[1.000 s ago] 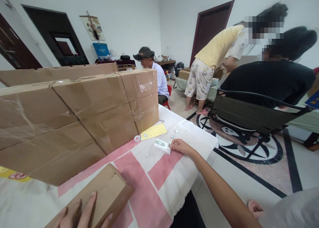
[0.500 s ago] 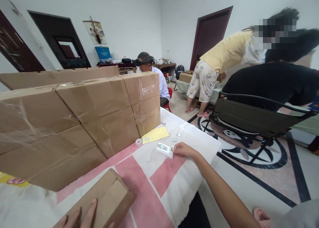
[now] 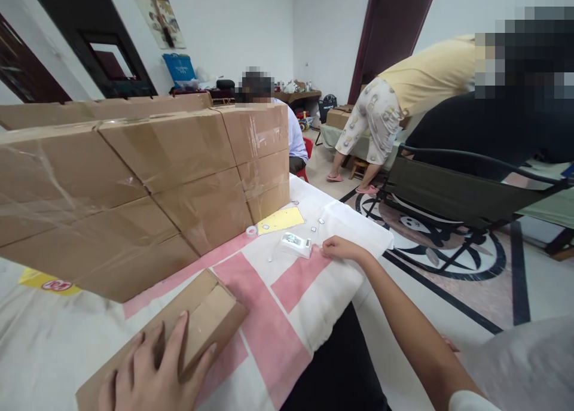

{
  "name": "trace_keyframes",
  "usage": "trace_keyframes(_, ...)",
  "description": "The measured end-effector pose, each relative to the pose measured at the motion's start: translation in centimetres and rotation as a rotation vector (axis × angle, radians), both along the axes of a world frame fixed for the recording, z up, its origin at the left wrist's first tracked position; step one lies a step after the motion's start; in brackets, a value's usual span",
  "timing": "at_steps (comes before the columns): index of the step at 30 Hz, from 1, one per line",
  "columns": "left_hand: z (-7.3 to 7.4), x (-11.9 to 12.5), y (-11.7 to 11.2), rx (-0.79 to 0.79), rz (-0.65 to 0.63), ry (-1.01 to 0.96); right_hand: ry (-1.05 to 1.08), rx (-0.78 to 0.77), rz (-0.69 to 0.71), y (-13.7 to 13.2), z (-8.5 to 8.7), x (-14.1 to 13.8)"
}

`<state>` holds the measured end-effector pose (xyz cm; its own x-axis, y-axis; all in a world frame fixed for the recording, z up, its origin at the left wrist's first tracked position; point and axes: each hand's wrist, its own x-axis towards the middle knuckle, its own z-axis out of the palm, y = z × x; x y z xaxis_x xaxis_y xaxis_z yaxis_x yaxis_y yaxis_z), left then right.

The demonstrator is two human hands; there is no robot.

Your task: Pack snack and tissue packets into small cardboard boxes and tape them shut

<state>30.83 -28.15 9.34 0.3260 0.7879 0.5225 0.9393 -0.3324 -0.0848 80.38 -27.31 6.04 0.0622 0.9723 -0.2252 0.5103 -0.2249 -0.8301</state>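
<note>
Cardboard box (image 3: 210,315), small and flat, lies under the left hand (image 3: 152,375), which is spread palm down on its near end. Its long axis runs from that hand up and rightward, its far end pointing toward the right hand (image 3: 341,247). That hand rests on the tablecloth (image 3: 291,291), fingers curled together; whether they pinch anything I cannot tell. Just beside its fingertips sits a white case (image 3: 295,244), lengthwise toward them. Beyond the case lie a yellow sheet (image 3: 280,219) and stacked cartons (image 3: 156,177).
</note>
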Motion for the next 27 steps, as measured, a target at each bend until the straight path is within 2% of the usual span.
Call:
trace_keyframes(4, 0.1, 0.2, -0.2, 0.043, 0.018, 0.035, 0.024, 0.030, -0.002, -1.0, 1.0, -0.2)
trace_keyframes(8, 0.0, 0.3, -0.5, 0.098, -0.001, 0.080, 0.040, 0.017, -0.063, -1.2, 0.7, -0.3)
trace_keyframes(13, 0.0, 0.5, -0.9, 0.104, -0.018, 0.055, -0.054, -0.039, -0.246, -1.9, 0.0, 0.6)
trace_keyframes(17, 0.0, 0.6, -1.1, 0.077, -0.025, 0.002, -0.052, 0.076, -0.394, -1.2, 0.0, 0.4)
trace_keyframes(22, 0.0, 0.4, -1.0, 0.062, -0.016, 0.007, 0.110, 0.121, -0.402, 1.3, -0.4, -1.6)
trace_keyframes(27, 0.1, 0.6, -1.2, 0.054, -0.008, -0.009, 0.271, 0.037, -0.378, 2.1, -0.3, -2.6)
